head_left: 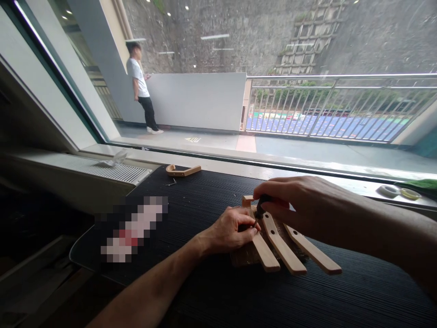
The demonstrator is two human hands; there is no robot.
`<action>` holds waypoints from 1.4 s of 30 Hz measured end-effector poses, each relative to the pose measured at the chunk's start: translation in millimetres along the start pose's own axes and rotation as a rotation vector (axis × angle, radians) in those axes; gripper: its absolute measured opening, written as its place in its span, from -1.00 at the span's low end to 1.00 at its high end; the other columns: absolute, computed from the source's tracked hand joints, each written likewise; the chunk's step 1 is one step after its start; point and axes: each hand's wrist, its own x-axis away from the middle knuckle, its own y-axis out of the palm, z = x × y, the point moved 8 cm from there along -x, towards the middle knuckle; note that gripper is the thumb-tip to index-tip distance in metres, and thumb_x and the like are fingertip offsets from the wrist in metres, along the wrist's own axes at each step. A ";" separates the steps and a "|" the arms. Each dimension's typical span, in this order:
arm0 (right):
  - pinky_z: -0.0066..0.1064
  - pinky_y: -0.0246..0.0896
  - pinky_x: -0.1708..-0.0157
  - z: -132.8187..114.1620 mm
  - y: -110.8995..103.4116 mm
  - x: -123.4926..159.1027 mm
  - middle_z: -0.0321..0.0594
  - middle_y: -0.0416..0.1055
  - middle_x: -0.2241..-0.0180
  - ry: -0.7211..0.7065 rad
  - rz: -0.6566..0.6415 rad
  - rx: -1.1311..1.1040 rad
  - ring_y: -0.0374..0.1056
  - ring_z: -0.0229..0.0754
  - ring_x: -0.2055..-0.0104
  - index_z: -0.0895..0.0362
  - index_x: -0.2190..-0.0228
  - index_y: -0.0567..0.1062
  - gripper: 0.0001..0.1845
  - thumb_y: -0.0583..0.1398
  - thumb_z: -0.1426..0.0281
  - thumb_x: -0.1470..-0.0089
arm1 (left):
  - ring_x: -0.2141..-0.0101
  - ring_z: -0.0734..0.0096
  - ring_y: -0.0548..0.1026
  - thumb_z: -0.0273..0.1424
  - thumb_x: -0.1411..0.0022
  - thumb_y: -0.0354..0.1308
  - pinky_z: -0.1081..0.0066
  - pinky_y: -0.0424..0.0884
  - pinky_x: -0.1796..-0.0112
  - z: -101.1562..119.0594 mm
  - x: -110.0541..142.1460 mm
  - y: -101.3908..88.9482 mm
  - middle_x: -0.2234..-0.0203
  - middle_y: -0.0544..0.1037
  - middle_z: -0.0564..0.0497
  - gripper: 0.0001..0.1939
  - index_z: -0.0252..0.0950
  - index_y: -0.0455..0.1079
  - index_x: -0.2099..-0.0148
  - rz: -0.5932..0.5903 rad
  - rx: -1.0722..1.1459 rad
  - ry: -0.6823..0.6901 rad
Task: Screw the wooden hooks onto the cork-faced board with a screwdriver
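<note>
My right hand [287, 200] grips the dark handle of a screwdriver [262, 206], its shaft pointing down at the leftmost wooden hook [266, 255]. Against that hook, my left hand [232, 230] has thumb and fingertips pinched together around the screwdriver's tip. Whatever sits between those fingertips is too small to make out. To the right lie a second wooden hook [285, 248] and a third wooden hook [316, 253], both with dark round holes. Beneath them is a rough wooden board [241, 258], partly covered by my left hand and the hooks.
Another curved wooden hook [184, 172] lies at the black table's [164, 282] far edge, near some small screws [171, 182]. A blurred-out item [134, 230] is on the left. Tape rolls [389, 191] sit on the right sill. Beyond the window stands a person [139, 86].
</note>
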 end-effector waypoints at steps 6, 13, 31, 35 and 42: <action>-0.49 -0.05 0.51 -0.7 14.9 -6.0 -0.29 0.43 0.49 0.007 -0.001 -0.057 0.26 -0.31 0.50 0.09 0.30 0.47 -0.81 0.05 0.39 -0.15 | 0.22 0.38 0.45 -0.46 -0.23 0.07 0.45 0.32 0.15 1.7 -0.2 0.6 0.25 0.51 -0.03 -0.83 -0.35 0.50 0.25 -0.007 0.005 0.001; -0.47 -0.09 0.53 -0.4 16.5 -8.9 -0.31 0.37 0.57 0.083 -0.010 -0.028 0.23 -0.31 0.54 0.10 0.44 0.44 -0.75 0.02 0.37 -0.18 | 0.18 0.37 0.46 -0.47 -0.19 0.10 0.48 0.33 0.14 1.8 0.7 -1.6 0.21 0.52 -0.02 -0.82 -0.34 0.51 0.19 -0.085 0.075 -0.020; -0.48 -0.08 0.53 -13.0 -2.1 -4.8 -0.30 0.35 0.58 0.071 -0.009 -0.037 0.18 -0.31 0.56 0.11 0.48 0.41 -0.70 -0.02 0.33 -0.20 | 0.40 0.47 0.43 -0.34 -0.08 0.20 0.55 0.27 0.42 -11.7 -4.3 -1.6 0.44 0.51 0.11 -0.80 -0.28 0.54 0.24 -0.311 0.065 -0.221; -0.48 -0.10 0.55 -12.5 2.1 -1.9 -0.31 0.33 0.60 0.094 0.023 -0.048 0.17 -0.32 0.58 0.12 0.51 0.37 -0.71 -0.01 0.34 -0.19 | 0.32 0.43 0.45 -0.37 -0.13 0.16 0.53 0.31 0.33 -7.8 0.0 -0.6 0.34 0.52 0.05 -0.82 -0.34 0.53 0.26 -0.160 0.108 -0.112; -0.46 -0.08 0.55 -3.8 0.1 -4.3 -0.30 0.38 0.57 0.110 0.064 -0.009 0.22 -0.29 0.56 0.11 0.45 0.44 -0.76 0.04 0.32 -0.16 | 0.28 0.38 0.46 -0.38 -0.19 0.12 0.46 0.33 0.23 -1.8 2.4 0.2 0.32 0.52 -0.01 -0.81 -0.34 0.53 0.30 -0.011 0.063 -0.009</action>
